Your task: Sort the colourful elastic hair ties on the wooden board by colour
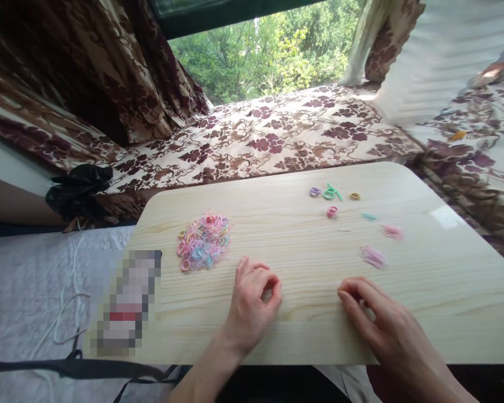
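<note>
My left hand (256,299) is over the near middle of the table, thumb and forefinger tips pressed together in a ring. Across a gap, my right hand (373,313) also pinches thumb against forefinger near the front edge. Anything between either set of fingertips is too small or hidden to make out. Beyond my left hand lies a mixed heap of small coloured hair elastics (204,243). Past my right hand are a lilac bunch (373,256), a pink bunch (392,232) and a teal bunch (368,216). Farther back sit purple (315,192), green (329,193), yellow (355,196) and pink (331,212) bands.
The pale wooden table (277,224) has rounded far corners. A blurred-out flat object (128,302) lies at its left edge. Behind runs a ledge with flowered cloth (269,134) under a window. A black bag (82,184) and white cable (61,313) are on the left.
</note>
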The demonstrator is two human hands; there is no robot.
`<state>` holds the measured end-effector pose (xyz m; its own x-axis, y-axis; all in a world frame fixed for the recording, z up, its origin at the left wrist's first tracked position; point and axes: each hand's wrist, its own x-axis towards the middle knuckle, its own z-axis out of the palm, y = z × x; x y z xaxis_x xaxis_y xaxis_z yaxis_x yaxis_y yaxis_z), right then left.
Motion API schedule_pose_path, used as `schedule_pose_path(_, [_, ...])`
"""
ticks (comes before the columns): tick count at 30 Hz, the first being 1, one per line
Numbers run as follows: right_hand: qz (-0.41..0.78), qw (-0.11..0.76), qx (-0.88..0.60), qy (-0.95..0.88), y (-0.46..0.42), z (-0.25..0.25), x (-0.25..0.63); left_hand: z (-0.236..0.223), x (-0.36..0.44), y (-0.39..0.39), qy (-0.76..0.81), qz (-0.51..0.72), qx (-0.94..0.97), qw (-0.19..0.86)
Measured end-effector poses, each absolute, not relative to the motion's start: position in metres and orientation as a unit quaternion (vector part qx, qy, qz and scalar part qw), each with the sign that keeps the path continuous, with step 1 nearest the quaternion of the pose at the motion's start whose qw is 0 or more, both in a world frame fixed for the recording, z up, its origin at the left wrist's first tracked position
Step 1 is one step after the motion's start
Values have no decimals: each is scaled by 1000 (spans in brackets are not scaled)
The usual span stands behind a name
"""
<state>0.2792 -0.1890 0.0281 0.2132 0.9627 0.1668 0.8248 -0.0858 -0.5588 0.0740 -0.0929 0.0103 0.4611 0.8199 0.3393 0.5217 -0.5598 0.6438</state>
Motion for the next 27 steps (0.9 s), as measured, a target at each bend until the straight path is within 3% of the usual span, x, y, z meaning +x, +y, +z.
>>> schedule_pose_path(11, [49,224,-812,-537,-201,28,355,8,72,-95,388,318,835,227])
schedule_pose_path(27, [-31,162,-807,-567,-158,43,374,6,71,-97,385,353,834,179])
